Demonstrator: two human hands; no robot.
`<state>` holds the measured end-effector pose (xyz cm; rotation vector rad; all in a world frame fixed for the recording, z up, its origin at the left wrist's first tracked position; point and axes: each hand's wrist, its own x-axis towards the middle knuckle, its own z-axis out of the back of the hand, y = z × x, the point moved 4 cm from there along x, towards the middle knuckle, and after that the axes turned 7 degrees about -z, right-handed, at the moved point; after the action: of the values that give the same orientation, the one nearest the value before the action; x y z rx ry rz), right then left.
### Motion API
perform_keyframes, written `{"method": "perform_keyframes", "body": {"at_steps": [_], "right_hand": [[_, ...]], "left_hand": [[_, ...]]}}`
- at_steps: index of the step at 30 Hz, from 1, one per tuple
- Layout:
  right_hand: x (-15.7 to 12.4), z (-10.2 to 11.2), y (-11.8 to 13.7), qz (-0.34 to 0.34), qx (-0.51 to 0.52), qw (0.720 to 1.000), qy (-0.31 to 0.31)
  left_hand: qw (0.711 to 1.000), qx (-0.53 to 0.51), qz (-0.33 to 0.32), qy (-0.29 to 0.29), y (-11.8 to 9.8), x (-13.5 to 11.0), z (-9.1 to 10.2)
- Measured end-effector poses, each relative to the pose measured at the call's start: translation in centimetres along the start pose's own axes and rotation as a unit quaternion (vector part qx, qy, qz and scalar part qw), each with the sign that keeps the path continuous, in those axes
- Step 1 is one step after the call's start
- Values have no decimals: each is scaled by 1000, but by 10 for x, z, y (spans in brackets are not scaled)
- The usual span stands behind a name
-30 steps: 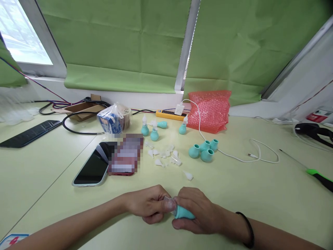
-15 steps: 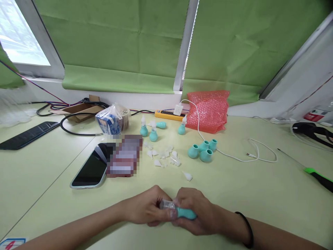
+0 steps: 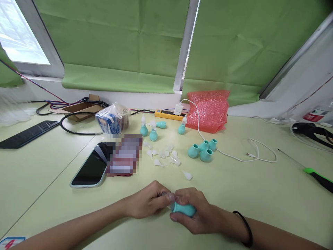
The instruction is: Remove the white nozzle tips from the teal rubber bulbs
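My right hand (image 3: 200,210) is wrapped around a teal squeeze bulb (image 3: 185,209), its open neck facing left. My left hand (image 3: 152,200) pinches a clear plastic tube (image 3: 168,205) at that neck; fingers and thumb hide most of the tube, so how deep it sits cannot be told. Beyond the hands lie a white pointed tip (image 3: 187,175) and a scatter of small clear and white plastic pieces (image 3: 164,153). Several open teal bulbs (image 3: 205,155) stand together to the right. Farther back are bulbs fitted with clear nozzles (image 3: 153,134), one of them lying on its side.
Two phones lie at left, a black one (image 3: 91,168) and a blurred red one (image 3: 125,156). A white cable (image 3: 234,158) crosses the table from the yellow power strip (image 3: 169,115). Red bubble wrap (image 3: 208,111) sits behind. A green-handled screwdriver (image 3: 313,173) lies at right.
My left thumb has shifted up over the clear tube, which shows less now. More of the teal bulb is visible, and my right thumb has moved lower along it.
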<state>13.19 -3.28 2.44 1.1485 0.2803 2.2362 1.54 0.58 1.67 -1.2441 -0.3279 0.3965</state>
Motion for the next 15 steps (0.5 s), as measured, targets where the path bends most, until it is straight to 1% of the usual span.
{"method": "perform_keyframes", "body": {"at_steps": [4,6,7,8,9,10,11,12,13,14,15], "right_hand": [[1,0,1,19,19,999,26],[1,1,2,59,-2,997,53],[1,2,2,78,-9,995,58],[1,4,1,84,-9,995,51],[0,7,-1,69,-6,997,37],[0,11,-6,36,-6,999,14],[0,14,-11,-11,-11,1000,-13],[-1,18,-16,-54,-24,998,-37],[-2,20,-21,-84,-42,994,-49],[-2,21,-24,-100,-58,992,-53],[-1,23,-26,-103,-64,991,-56]], "left_hand": [[991,-121,7,49,5,1,-5],[977,-198,28,69,8,1,-7],[969,-235,40,69,9,1,-6],[963,-258,50,57,10,1,-5],[964,-257,54,36,10,1,-2],[973,-226,49,7,11,2,2],[986,-162,38,-31,11,3,7],[995,-73,25,-70,10,3,12],[994,35,10,-104,9,4,16],[980,149,-6,-133,8,4,20],[954,256,-21,-155,7,4,22]]}}
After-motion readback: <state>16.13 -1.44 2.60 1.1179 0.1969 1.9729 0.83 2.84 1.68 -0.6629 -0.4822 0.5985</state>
